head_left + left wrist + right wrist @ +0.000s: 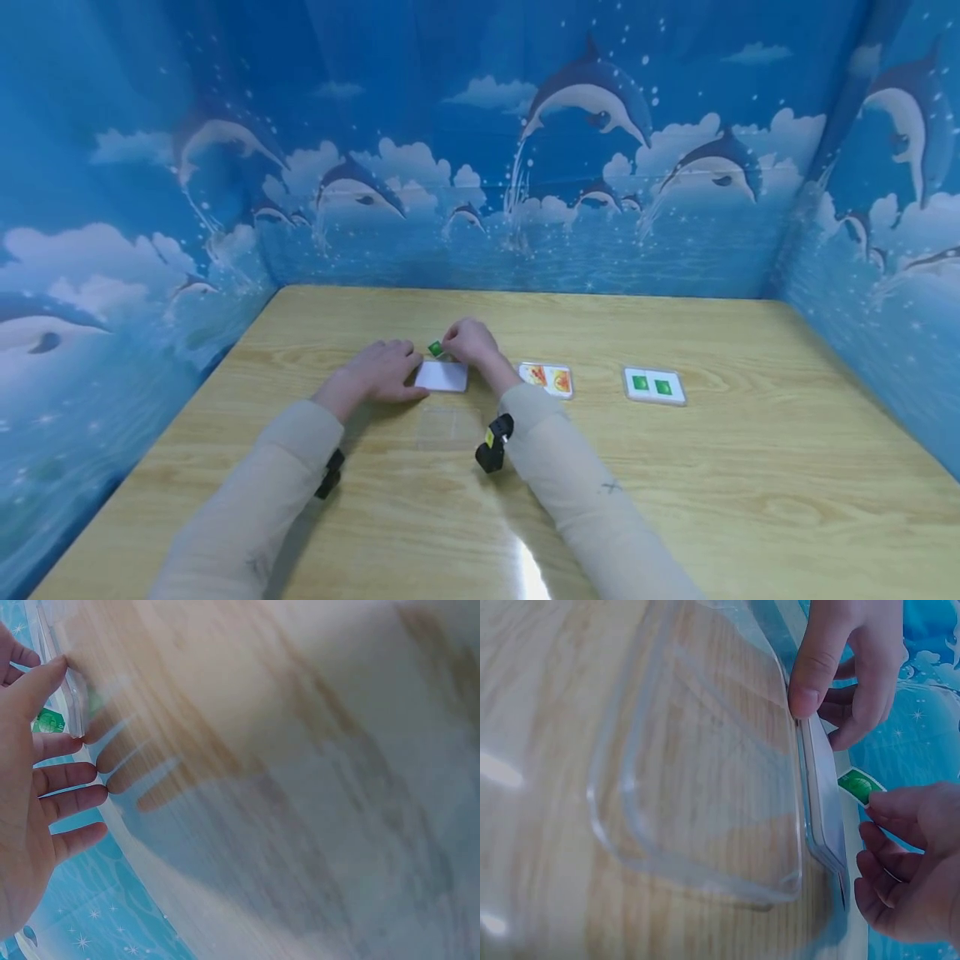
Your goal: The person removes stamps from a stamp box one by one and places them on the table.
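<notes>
Right hand (470, 342) pinches the green card (859, 785) beside a white tray (441, 377); left hand (386, 371) grips the tray.

Forearms (251, 500) extended forward; left hand (384, 372), thumb (36, 688) spread from fingers (71, 778); right hand (471, 342) pinching, lower fingers (874, 868) curled.

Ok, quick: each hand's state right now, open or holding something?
Left hand: holding the white card by its left end.
Right hand: pinching the small green piece.

No lettering is legible; the right sleeve (581, 504) bears an X-like mark (611, 486).
</notes>
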